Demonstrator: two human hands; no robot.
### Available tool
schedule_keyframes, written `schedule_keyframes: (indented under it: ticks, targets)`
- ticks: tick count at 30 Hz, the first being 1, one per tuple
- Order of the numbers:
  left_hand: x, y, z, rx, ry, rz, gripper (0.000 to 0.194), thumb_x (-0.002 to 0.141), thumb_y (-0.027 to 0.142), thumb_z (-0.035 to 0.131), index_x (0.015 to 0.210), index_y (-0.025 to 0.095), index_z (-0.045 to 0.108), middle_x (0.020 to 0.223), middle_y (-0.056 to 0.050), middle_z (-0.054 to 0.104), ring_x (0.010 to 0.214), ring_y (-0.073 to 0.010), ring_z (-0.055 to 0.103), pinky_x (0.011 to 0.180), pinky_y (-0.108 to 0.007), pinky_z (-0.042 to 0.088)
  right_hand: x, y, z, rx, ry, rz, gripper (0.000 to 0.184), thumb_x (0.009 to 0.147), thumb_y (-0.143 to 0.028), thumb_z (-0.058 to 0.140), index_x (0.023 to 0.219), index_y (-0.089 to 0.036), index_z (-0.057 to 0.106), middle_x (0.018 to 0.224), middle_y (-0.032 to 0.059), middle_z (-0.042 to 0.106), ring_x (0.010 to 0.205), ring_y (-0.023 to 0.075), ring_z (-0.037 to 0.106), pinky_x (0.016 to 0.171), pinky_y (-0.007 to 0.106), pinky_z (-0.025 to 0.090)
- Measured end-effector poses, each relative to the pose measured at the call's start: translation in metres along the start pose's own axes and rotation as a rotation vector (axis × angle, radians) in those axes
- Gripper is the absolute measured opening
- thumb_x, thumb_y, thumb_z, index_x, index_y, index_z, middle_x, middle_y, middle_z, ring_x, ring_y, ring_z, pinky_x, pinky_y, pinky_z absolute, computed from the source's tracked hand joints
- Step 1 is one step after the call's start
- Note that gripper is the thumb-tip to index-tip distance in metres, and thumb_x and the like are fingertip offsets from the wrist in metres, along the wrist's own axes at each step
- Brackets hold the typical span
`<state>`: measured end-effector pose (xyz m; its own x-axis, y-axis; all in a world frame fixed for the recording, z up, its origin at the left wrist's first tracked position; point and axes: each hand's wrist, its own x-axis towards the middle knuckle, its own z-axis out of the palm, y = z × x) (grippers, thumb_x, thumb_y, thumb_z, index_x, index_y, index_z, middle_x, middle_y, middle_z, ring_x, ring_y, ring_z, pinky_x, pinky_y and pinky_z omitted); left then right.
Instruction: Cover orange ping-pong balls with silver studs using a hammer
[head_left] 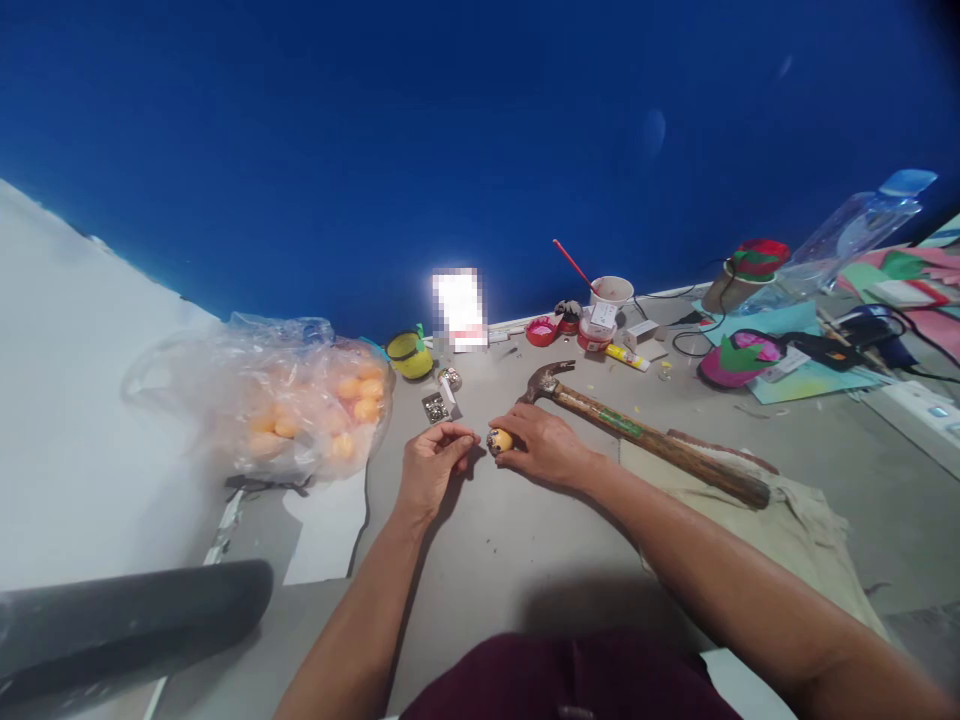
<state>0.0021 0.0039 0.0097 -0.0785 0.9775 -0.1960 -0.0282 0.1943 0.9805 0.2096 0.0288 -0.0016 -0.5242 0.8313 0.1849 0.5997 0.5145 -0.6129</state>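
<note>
My right hand grips a small orange ball whose left end is covered with dark and silvery bits. Just left of it, my left hand is closed in a pinch, thumb against forefinger. What sits between those fingertips is too small to make out. Beyond my hands lie a small dark tray of shiny bits and a silvery round piece. A claw hammer with a worn wooden handle rests right behind my right hand, partly on a beige cloth.
On the left lies a clear plastic bag of orange balls. A yellow cup stands near the blue wall. Farther right are a white paper cup, a yellow glue tube, a pink-and-green craft piece, a plastic bottle and a power strip.
</note>
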Motion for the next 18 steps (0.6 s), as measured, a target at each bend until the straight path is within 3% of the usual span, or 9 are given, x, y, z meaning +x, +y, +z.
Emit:
schedule_keyframes:
  ticks: [7, 12, 18]
  targets:
    - [0.002, -0.014, -0.005, 0.007, -0.059, 0.068, 0.021, 0.072, 0.033, 0.083, 0.082, 0.017, 0.073, 0.082, -0.003, 0.071, 0.058, -0.0093, 0.05, 0.056, -0.025, 0.044, 0.0, 0.0, 0.002, 0.016, 0.035, 0.012, 0.036, 0.082, -0.023, 0.082, 0.116, -0.02, 0.068, 0.108, 0.0065, 0.068, 0.102, 0.0228, 0.061, 0.087, 0.035, 0.045]
    - [-0.003, -0.013, -0.002, 0.04, -0.108, 0.131, 0.019, 0.072, 0.033, 0.083, 0.075, 0.018, 0.073, 0.113, -0.008, 0.071, 0.099, -0.0216, 0.066, 0.084, -0.033, 0.057, 0.0, -0.003, 0.002, 0.036, 0.014, -0.031, 0.037, 0.086, -0.024, 0.081, 0.121, -0.021, 0.07, 0.108, 0.006, 0.068, 0.103, 0.0224, 0.062, 0.085, 0.033, 0.045]
    - [-0.007, -0.017, 0.008, 0.013, -0.105, 0.142, 0.015, 0.075, 0.031, 0.082, 0.078, 0.018, 0.075, 0.131, -0.011, 0.066, 0.113, -0.0261, 0.066, 0.091, -0.036, 0.057, -0.001, -0.005, 0.007, 0.079, 0.082, -0.08, 0.035, 0.089, -0.029, 0.079, 0.122, -0.021, 0.069, 0.108, 0.0065, 0.07, 0.105, 0.0231, 0.062, 0.088, 0.034, 0.046]
